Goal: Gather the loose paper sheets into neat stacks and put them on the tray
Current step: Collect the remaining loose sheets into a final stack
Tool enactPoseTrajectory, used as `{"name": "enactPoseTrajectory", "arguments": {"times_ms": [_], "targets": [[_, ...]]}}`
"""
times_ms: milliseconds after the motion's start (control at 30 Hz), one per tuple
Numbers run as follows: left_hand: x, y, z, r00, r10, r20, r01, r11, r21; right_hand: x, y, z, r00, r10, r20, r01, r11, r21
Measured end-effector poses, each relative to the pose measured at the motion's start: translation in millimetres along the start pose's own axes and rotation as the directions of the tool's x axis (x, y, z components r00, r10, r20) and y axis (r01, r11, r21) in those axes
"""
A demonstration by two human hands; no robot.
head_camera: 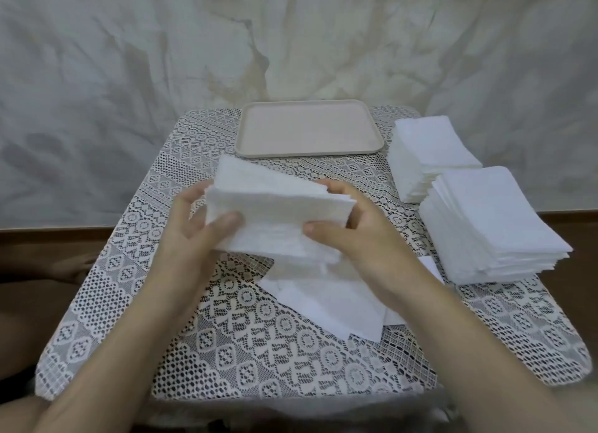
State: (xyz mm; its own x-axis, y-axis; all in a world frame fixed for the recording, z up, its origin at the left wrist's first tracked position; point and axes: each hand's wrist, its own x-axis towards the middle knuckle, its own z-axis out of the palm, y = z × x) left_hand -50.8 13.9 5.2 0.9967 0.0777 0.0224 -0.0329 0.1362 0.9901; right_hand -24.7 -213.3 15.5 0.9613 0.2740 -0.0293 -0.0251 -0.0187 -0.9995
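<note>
A crumpled pale cloth [129,76] hangs behind the lace-covered desk [97,303]. Nearer than the tray [307,155], the left hand [197,225] grips one end of a paper bundle [275,212], fingers [189,198] curled under and thumb on top. The right hand [352,235] pinches the other end likewise. The bundle is fanned and held in the air, so a slack grip could spill sheets onto the loose sheets [323,306] below. The tray holds nothing; two stacks [492,222] sit just right of it.
</note>
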Motion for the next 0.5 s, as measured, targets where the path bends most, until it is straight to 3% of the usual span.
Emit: {"name": "enactPoseTrajectory", "arguments": {"times_ms": [100, 200, 400, 500], "targets": [[0, 0, 1, 0.997, -0.028, 0.074, 0.005, 0.957, 0.291, -4, -2, -6, 0.999, -0.028, 0.034, 0.035, 0.97, -0.241], [-3, -6, 6, 0.994, -0.046, 0.101, 0.009, 0.943, 0.332, -7, 11, 6, 0.998, 0.018, 0.068, 0.008, 0.931, -0.364], [-3, -3, 3, 0.987, -0.045, 0.154, -0.012, 0.937, 0.349, -1, 16, 11, 0.997, -0.042, 0.065, 0.063, 0.935, -0.349], [4, -2, -7, 0.987, -0.053, 0.152, -0.005, 0.936, 0.353, -1, 14, 1, 0.994, -0.047, 0.095, 0.069, 0.969, -0.239]]}}
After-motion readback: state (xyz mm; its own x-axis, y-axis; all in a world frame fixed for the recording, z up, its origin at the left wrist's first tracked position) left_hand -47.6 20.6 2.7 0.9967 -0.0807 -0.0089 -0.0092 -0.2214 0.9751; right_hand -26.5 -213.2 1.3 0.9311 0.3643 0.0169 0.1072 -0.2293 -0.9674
